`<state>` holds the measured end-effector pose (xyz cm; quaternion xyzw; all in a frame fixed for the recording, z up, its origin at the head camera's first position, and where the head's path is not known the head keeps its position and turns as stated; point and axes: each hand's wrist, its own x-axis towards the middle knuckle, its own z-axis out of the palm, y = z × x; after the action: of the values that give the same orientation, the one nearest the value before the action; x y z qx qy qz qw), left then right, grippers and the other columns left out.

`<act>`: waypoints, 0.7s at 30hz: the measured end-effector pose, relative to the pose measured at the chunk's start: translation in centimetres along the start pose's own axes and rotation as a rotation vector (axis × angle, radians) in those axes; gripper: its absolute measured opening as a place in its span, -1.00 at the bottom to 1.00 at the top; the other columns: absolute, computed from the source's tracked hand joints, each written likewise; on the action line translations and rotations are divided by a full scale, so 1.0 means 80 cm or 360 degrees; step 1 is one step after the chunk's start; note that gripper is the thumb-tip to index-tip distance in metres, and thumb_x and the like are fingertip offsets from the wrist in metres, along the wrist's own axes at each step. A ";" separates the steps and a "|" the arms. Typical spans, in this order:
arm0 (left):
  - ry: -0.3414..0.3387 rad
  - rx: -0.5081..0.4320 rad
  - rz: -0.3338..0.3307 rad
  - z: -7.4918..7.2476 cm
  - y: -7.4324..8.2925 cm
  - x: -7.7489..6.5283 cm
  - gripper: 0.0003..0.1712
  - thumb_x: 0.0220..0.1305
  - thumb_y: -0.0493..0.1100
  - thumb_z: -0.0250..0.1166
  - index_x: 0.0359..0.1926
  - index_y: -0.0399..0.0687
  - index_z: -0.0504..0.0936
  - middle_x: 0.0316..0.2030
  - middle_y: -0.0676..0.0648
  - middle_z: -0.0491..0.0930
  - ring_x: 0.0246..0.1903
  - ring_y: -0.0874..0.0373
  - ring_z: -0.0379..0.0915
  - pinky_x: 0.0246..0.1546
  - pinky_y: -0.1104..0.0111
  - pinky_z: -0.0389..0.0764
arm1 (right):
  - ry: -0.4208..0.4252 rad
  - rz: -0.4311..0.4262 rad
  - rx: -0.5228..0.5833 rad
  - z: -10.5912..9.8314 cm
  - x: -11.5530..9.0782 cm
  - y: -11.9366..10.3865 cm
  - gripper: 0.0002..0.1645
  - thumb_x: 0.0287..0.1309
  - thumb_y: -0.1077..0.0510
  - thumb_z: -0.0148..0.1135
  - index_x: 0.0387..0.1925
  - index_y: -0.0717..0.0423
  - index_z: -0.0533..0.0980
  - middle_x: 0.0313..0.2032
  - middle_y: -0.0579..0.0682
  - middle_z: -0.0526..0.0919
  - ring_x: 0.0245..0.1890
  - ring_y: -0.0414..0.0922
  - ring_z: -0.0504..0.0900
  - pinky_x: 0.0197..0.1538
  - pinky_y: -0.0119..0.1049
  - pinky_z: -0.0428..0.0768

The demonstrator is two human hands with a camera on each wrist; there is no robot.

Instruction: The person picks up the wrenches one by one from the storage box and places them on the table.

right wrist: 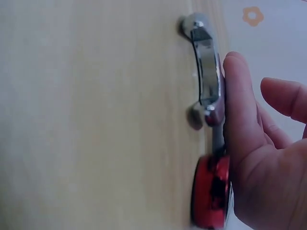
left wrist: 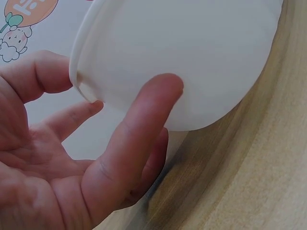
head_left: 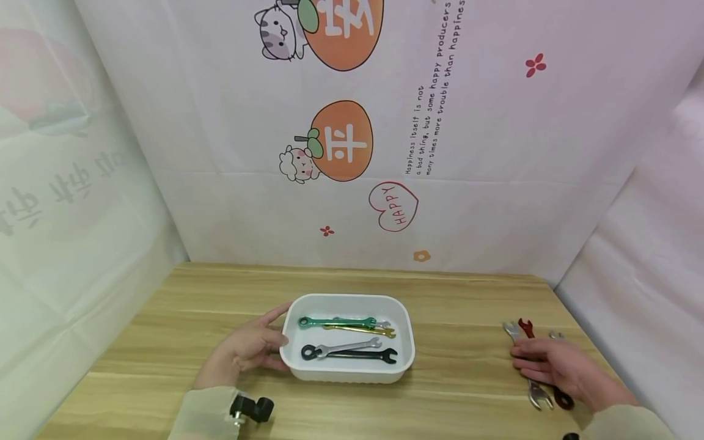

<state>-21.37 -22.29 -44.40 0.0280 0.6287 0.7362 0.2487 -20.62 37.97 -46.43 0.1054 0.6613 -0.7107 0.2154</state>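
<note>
A white plastic box sits on the table with several combination wrenches inside, among them a green wrench, a gold wrench, a silver wrench and a black wrench. My left hand holds the box's left end, its fingers spread along rim and outer wall. Over at the right, my right hand lies across a small group of wrenches, including a silver wrench and a red wrench. In the right wrist view its fingers look fairly straight, the thumb apart. The palm's underside is hidden.
The wooden table runs between the box and the right-hand wrenches. A printed white cloth hangs behind the table, and more white cloth closes in both sides.
</note>
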 end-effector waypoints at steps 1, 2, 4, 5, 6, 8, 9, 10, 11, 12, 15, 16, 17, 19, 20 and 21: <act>0.0000 0.0000 0.0000 0.000 0.000 0.000 0.01 0.18 -0.52 0.13 0.59 -0.02 -0.07 0.24 -0.51 0.32 -0.05 -0.26 0.55 -0.22 -0.15 0.63 | 0.0022 0.0008 -0.0013 -0.001 0.000 0.000 -0.74 0.40 0.20 0.11 -0.05 0.29 0.59 -0.14 0.10 0.71 -0.11 0.05 0.70 0.02 -0.04 0.62; 0.0003 -0.0001 0.0000 0.000 0.000 0.000 0.01 0.18 -0.52 0.13 0.59 -0.01 -0.07 0.24 -0.51 0.32 -0.05 -0.26 0.55 -0.22 -0.15 0.63 | 0.0026 0.0008 -0.0028 -0.001 -0.001 -0.001 -0.73 0.40 0.20 0.11 -0.04 0.31 0.59 -0.14 0.10 0.71 -0.11 0.04 0.70 0.02 -0.04 0.63; 0.0006 -0.0002 -0.0001 0.000 0.000 0.000 0.01 0.18 -0.52 0.13 0.59 -0.01 -0.06 0.23 -0.51 0.33 -0.05 -0.27 0.55 -0.22 -0.15 0.64 | 0.0056 0.0020 -0.0063 -0.002 -0.001 -0.002 -0.72 0.40 0.19 0.10 -0.04 0.32 0.59 -0.15 0.09 0.72 -0.12 0.03 0.70 0.00 -0.04 0.63; 0.0005 -0.0001 0.0000 0.000 -0.001 0.000 0.02 0.18 -0.52 0.13 0.59 -0.01 -0.07 0.23 -0.51 0.34 -0.05 -0.27 0.55 -0.22 -0.14 0.64 | 0.0077 0.0024 -0.0081 -0.002 -0.001 -0.003 -0.71 0.40 0.18 0.11 -0.03 0.33 0.58 -0.16 0.08 0.72 -0.13 0.03 0.70 -0.01 -0.04 0.64; 0.0005 -0.0002 0.0000 0.000 -0.001 0.001 0.02 0.18 -0.52 0.13 0.59 -0.01 -0.07 0.23 -0.51 0.34 -0.05 -0.27 0.55 -0.22 -0.14 0.64 | 0.0088 0.0027 -0.0099 -0.003 -0.001 -0.003 -0.70 0.41 0.18 0.10 -0.03 0.34 0.57 -0.16 0.08 0.72 -0.13 0.03 0.70 -0.01 -0.04 0.64; 0.0004 -0.0002 0.0002 0.000 -0.001 0.000 0.02 0.17 -0.52 0.13 0.59 -0.02 -0.07 0.23 -0.51 0.33 -0.05 -0.27 0.55 -0.22 -0.14 0.64 | 0.0121 0.0035 -0.0123 -0.004 -0.001 -0.004 -0.69 0.41 0.17 0.09 -0.03 0.35 0.57 -0.17 0.07 0.72 -0.15 0.03 0.71 -0.02 -0.03 0.64; 0.0003 -0.0003 0.0003 0.000 -0.001 0.000 0.02 0.17 -0.52 0.13 0.59 -0.02 -0.07 0.23 -0.52 0.33 -0.05 -0.27 0.55 -0.23 -0.14 0.64 | 0.0144 0.0043 -0.0129 -0.004 -0.001 -0.005 -0.70 0.41 0.18 0.10 -0.04 0.35 0.57 -0.18 0.07 0.72 -0.15 0.03 0.71 -0.03 -0.04 0.65; 0.0001 -0.0004 0.0004 0.000 -0.001 0.000 0.02 0.17 -0.52 0.13 0.59 -0.02 -0.08 0.23 -0.52 0.33 -0.04 -0.27 0.55 -0.23 -0.14 0.64 | 0.0152 0.0045 -0.0133 -0.005 -0.001 -0.005 -0.70 0.41 0.18 0.09 -0.05 0.35 0.57 -0.18 0.07 0.72 -0.16 0.03 0.71 -0.03 -0.03 0.65; 0.0001 -0.0005 0.0004 0.000 -0.001 0.000 0.02 0.17 -0.52 0.13 0.59 -0.02 -0.08 0.23 -0.52 0.33 -0.04 -0.27 0.55 -0.23 -0.14 0.64 | 0.0158 0.0046 -0.0136 -0.006 -0.002 -0.005 -0.71 0.41 0.18 0.09 -0.05 0.34 0.57 -0.19 0.07 0.72 -0.16 0.03 0.71 -0.04 -0.03 0.65; 0.0000 -0.0005 0.0005 0.000 -0.001 0.001 0.02 0.17 -0.52 0.13 0.59 -0.02 -0.07 0.23 -0.52 0.33 -0.04 -0.27 0.55 -0.22 -0.14 0.64 | 0.0160 0.0045 -0.0140 -0.007 -0.002 -0.005 -0.71 0.41 0.18 0.08 -0.06 0.34 0.57 -0.19 0.07 0.72 -0.17 0.02 0.71 -0.04 -0.03 0.65; -0.0003 -0.0005 0.0005 0.000 -0.001 0.001 0.02 0.17 -0.52 0.13 0.59 -0.02 -0.07 0.23 -0.52 0.33 -0.05 -0.27 0.55 -0.22 -0.14 0.64 | 0.0191 0.0054 -0.0134 -0.010 -0.004 -0.007 -0.72 0.40 0.19 0.09 -0.07 0.33 0.58 -0.21 0.06 0.72 -0.18 0.02 0.71 -0.05 -0.03 0.65; -0.0004 -0.0004 0.0005 0.000 -0.001 0.001 0.02 0.17 -0.52 0.13 0.59 -0.02 -0.07 0.23 -0.52 0.33 -0.05 -0.27 0.55 -0.23 -0.14 0.64 | 0.0188 0.0054 -0.0136 -0.011 -0.004 -0.007 -0.71 0.40 0.18 0.09 -0.06 0.34 0.57 -0.21 0.06 0.72 -0.17 0.02 0.71 -0.05 -0.03 0.65; -0.0004 -0.0003 0.0005 0.000 -0.001 0.001 0.02 0.17 -0.52 0.13 0.59 -0.02 -0.07 0.22 -0.52 0.34 -0.05 -0.26 0.56 -0.23 -0.14 0.64 | 0.0185 0.0052 -0.0139 -0.012 -0.005 -0.007 -0.70 0.40 0.19 0.09 -0.05 0.36 0.56 -0.21 0.05 0.72 -0.17 0.02 0.71 -0.05 -0.03 0.65; -0.0005 -0.0001 0.0006 0.000 -0.001 0.001 0.02 0.17 -0.52 0.13 0.59 -0.03 -0.07 0.21 -0.51 0.35 -0.06 -0.26 0.56 -0.23 -0.13 0.64 | 0.0213 0.0063 -0.0141 -0.014 -0.005 -0.007 -0.70 0.39 0.19 0.10 -0.04 0.36 0.55 -0.21 0.05 0.72 -0.17 0.03 0.71 -0.05 -0.02 0.65; -0.0005 -0.0001 0.0006 0.000 -0.001 0.001 0.02 0.17 -0.52 0.12 0.59 -0.03 -0.08 0.21 -0.51 0.35 -0.06 -0.26 0.56 -0.23 -0.13 0.64 | 0.0223 0.0068 -0.0148 -0.015 -0.006 -0.007 -0.70 0.39 0.18 0.10 -0.04 0.36 0.54 -0.21 0.05 0.72 -0.17 0.03 0.71 -0.05 -0.02 0.65; -0.0005 0.0000 0.0007 0.000 -0.001 0.001 0.02 0.17 -0.52 0.12 0.59 -0.03 -0.08 0.20 -0.51 0.36 -0.07 -0.26 0.56 -0.23 -0.13 0.64 | 0.0216 0.0063 -0.0155 -0.017 -0.006 -0.007 -0.69 0.39 0.18 0.09 -0.03 0.37 0.54 -0.21 0.05 0.72 -0.17 0.03 0.71 -0.05 -0.02 0.65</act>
<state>-21.45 -22.24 -44.50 0.0308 0.6283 0.7367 0.2481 -20.62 39.38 -45.88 0.1557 0.7061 -0.6644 0.1890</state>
